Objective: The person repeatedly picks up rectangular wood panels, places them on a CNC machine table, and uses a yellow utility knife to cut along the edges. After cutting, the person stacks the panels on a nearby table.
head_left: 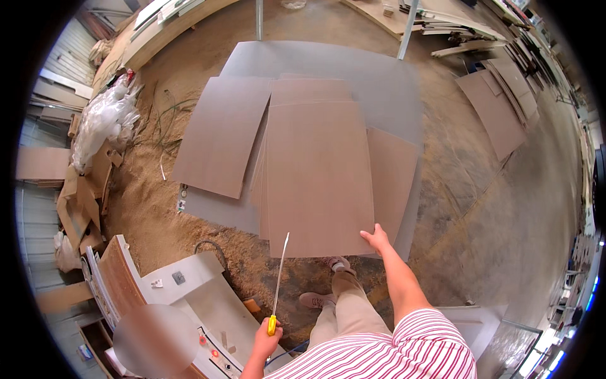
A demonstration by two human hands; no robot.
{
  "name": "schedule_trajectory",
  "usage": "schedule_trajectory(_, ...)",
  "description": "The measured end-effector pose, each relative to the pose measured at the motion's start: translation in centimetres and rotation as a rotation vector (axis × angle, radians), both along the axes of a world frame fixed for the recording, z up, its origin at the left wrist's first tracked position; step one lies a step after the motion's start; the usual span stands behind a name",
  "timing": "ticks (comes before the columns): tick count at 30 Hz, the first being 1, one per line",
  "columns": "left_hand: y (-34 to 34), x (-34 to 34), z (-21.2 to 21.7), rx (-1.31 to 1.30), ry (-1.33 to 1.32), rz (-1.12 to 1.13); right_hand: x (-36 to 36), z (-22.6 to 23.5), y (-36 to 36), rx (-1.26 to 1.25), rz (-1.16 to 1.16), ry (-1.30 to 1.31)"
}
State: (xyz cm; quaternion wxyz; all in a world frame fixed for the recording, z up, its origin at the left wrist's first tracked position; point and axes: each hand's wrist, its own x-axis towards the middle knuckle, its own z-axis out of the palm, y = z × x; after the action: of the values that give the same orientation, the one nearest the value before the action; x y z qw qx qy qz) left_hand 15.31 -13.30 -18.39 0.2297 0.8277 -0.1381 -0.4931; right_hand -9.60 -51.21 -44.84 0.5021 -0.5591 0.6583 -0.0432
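Note:
A long screwdriver with a yellow handle (272, 325) and a thin metal shaft (279, 275) is gripped in my left hand (266, 343). Its shaft points away from me, the tip close to the near edge of a stack of brown boards. At the near right corner of the top brown board (319, 177), my right hand (377, 240) pinches the edge with its thumb on top; the other fingers are mostly hidden. Another brown board (221, 132) lies to the left, and one (394, 180) sticks out on the right. All lie on a large grey sheet (315, 57).
Sawdust (151, 215) covers the floor at left, near clear plastic wrapping (107, 120) and torn cardboard (79, 205). A white machine (214, 281) stands at lower left, partly behind a blurred patch. More brown boards (495, 114) lean at far right. Two metal posts (409, 28) rise behind the sheet.

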Motion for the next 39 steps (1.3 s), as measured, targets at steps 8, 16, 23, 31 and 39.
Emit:
schedule_trajectory(8, -4.8, -0.6, 1.3, -0.154, 0.236, 0.182, -6.3, 15.6, 1.4, -0.101, 0.046, 0.047)
schedule_trajectory(16, -13.4, -3.3, 7.8, -0.567, 0.13, -0.102, 7.6, 35.2, 6.8, -0.289, 0.592, -0.148)
schedule_trajectory(23, -11.5, 0.9, 11.4, -0.387, -0.227, 0.071, 15.9, 24.8, 9.5, 0.263, 0.397, -0.62)
schedule_trajectory(31, -9.4, 4.8, 14.5, -0.572, -0.047, 0.418, 16.7, 8.9, 11.4, 0.625, 0.121, -0.325)
schedule_trajectory(39, 2.2, 3.9, 23.0, -0.543, -0.157, 0.529, 22.9, 15.5, 11.6, 1.112, -0.081, -0.594)
